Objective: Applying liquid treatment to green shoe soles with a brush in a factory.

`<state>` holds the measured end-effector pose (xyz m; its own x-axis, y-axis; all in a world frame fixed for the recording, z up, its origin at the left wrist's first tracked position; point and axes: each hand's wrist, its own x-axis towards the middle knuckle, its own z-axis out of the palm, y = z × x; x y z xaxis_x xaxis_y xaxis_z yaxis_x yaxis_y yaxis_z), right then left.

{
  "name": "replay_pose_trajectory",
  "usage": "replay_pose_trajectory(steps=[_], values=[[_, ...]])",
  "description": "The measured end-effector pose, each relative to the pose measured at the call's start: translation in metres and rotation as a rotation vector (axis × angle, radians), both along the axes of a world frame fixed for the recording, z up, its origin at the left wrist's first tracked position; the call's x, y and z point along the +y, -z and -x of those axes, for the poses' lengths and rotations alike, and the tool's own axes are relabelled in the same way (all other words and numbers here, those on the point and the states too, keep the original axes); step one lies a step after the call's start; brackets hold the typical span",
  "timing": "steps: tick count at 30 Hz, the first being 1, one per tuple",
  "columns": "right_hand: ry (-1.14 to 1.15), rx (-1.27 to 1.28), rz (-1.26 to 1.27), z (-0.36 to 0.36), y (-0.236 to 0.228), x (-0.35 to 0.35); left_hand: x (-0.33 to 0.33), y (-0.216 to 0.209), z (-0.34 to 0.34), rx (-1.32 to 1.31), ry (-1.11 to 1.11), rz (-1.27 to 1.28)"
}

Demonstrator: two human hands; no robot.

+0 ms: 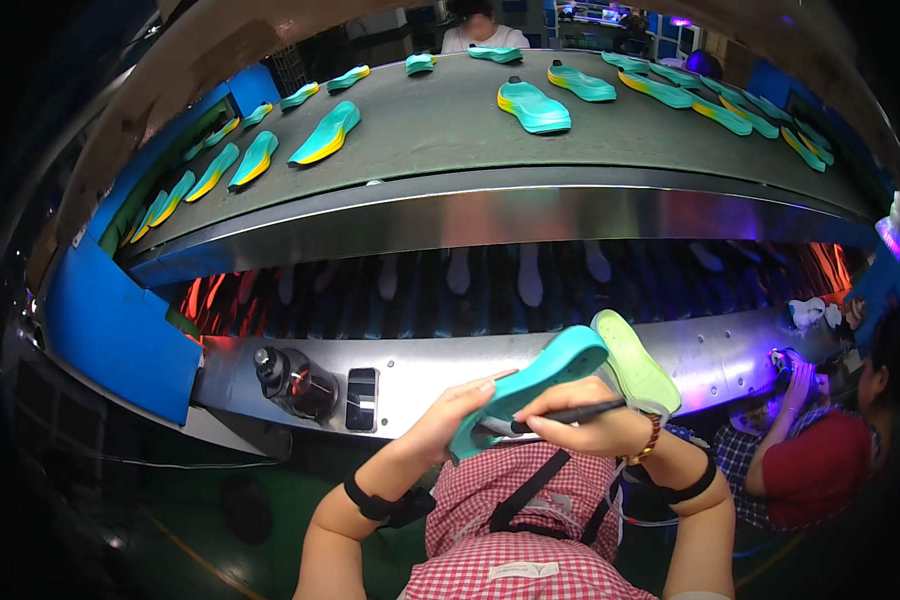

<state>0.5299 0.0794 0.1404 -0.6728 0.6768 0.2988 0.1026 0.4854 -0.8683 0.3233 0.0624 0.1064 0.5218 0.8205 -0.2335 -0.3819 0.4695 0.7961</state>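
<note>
My left hand (pixel 448 420) grips a teal shoe sole (pixel 560 362) near its lower end, and the sole tilts up to the right in front of my apron. Closed around a slim black-handled tool (pixel 588 410), my right hand (pixel 598 428) brings its tip against the sole's inner face. The tool looks like a brush; its tip is partly hidden. Just behind my right hand, a light green sole (pixel 632 360) rests at the metal ledge (pixel 450 362), its lower end partly covered by my wrist.
A dark bottle (pixel 298 385) and a phone (pixel 362 400) stand left on the ledge. Beyond, teal-and-yellow soles (pixel 534 106) lie along a dark conveyor belt (pixel 420 135), above a lower level with more soles (pixel 530 275). One co-worker (pixel 820 465) sits at right; another person (pixel 485 38) is behind the belt.
</note>
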Motion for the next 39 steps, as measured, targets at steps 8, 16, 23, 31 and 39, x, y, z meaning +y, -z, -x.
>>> replay_pose_trajectory(steps=[8,16,23,31,39], values=[[0.198,-0.054,0.095,0.016,0.011,0.010,0.006,0.016,-0.007,0.187,-0.112,-0.127],[0.304,-0.070,0.315,0.004,0.022,0.024,0.007,0.020,-0.011,0.148,-0.192,-0.161],[0.503,0.141,0.056,-0.012,0.046,0.042,0.012,0.025,-0.012,-0.129,-0.250,0.100],[0.560,0.129,-0.156,0.003,0.086,0.052,0.010,0.037,-0.035,-0.265,-0.313,0.237],[0.588,-0.081,-0.346,0.020,0.076,0.017,0.013,0.050,-0.029,-0.161,-0.270,0.144]])
